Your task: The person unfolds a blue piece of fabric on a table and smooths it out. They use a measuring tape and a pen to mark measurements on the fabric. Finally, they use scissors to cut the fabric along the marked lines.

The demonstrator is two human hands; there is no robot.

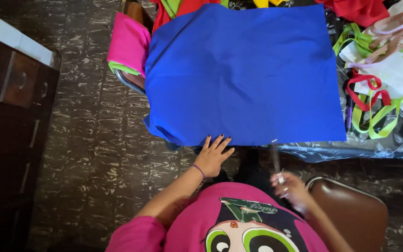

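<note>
Blue cloth (243,74): one large rectangular piece, spread flat over the worktop (350,150), its near edge hanging slightly past the worktop's front and its left corner drooping off the side toward the floor (94,154). Left hand (212,156): open, fingers spread, fingertips pressed on the cloth's near edge left of centre; it grips nothing. Right hand (289,189): blurred, closed around what appears to be a pair of scissors (277,163) pointing up toward the near edge, tip just short of the cloth; the exact grip cannot be told. Risks, judged: the cloth is pinned at one spot only, so a pull or cut at the right could drag or skew it, and the overhanging left corner could slide the whole piece off; the blades lie near the left hand's line along the same edge, so a slip could reach the fingers. Surroundings: pink folded cloth (129,42) on a chair (134,79) at the left, touching the blue piece; red cloth (360,9) at the far right; loose red and green straps (374,107) and a pale printed bag (397,70) crowd the right side, just beside the cloth's right edge, where they could snag. Open room: floor to the left is free up to a dark cabinet (10,93); a brown chair seat (355,214) stands close by the right elbow, limiting swing there.
</note>
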